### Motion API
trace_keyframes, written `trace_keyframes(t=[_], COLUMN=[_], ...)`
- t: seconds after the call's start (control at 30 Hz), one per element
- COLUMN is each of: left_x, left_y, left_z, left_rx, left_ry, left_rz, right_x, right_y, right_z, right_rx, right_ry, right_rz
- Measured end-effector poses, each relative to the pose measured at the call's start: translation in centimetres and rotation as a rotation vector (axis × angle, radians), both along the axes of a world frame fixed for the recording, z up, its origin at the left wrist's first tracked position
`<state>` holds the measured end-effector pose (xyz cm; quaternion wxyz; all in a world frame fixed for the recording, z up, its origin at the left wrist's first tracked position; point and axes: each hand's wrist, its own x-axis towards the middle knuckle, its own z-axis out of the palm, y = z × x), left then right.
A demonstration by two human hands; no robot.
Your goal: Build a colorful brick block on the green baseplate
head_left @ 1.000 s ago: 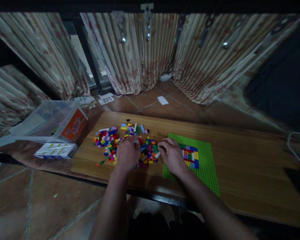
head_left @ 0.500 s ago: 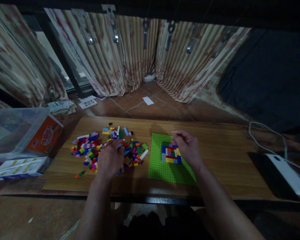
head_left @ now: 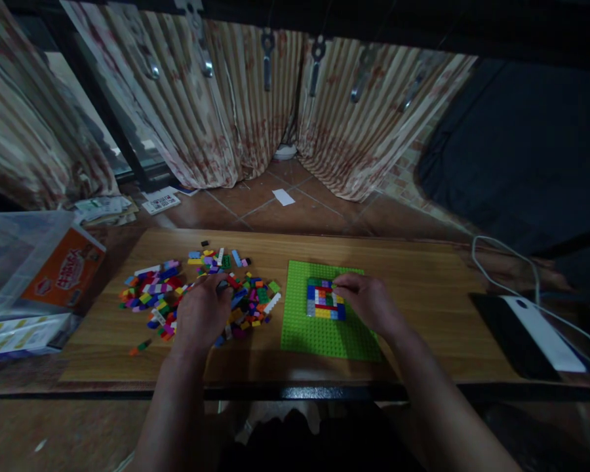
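Observation:
A bright green studded baseplate (head_left: 295,337) lies on the wooden board. Attached to it is a low square build of coloured toy bricks (head_left: 326,301), in blue, white, red, yellow and green. At the build's far right corner, my right hand (head_left: 368,301) pinches a small brick (head_left: 334,286), yellowish green as far as it shows. My left hand (head_left: 201,313) rests over a heap of loose mixed bricks (head_left: 248,301), its fingers curled downward. Its fingertips are partly hidden among the bricks; what they grip cannot be made out.
A clear plastic box (head_left: 24,229) and a flat carton (head_left: 27,334) are beside the board's left end. A black and white device (head_left: 535,331) with a white cable (head_left: 501,278) lies at the right. Metal hooks (head_left: 267,65) hang ahead, before striped curtains (head_left: 255,118).
My right hand has come down and nearer, bringing the small brick to the build's far right corner. My left hand stays over the heap. The whole view has shifted slightly.

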<state>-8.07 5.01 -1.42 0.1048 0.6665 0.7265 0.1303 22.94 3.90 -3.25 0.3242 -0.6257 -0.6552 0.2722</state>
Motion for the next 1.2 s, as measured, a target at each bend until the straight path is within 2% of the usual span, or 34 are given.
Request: trace_keyframes(t=[0.2, 0.57, 0.87, 1.2], left_x=[-0.3, -0.3, -0.5, -0.5], left_y=[0.2, 0.2, 0.2, 0.2], left_z=[-0.1, 0.2, 0.1, 0.3], left_rx=[-0.005, -0.021, -0.016, -0.024], left_ry=[0.018, 0.011, 0.000, -0.014], left_rz=[-0.001, 0.014, -0.001, 0.025], right_x=[-0.3, -0.5, -0.6, 0.0], right_y=[-0.1, 0.4, 0.8, 1.0], right_z=[-0.3, -1.1, -1.9, -1.9], right_rx=[0.059, 0.081, 0.009, -0.071], right_ry=[-0.192, -0.217, -0.043, 0.111], right_rz=[0.122, 0.159, -0.012, -0.010])
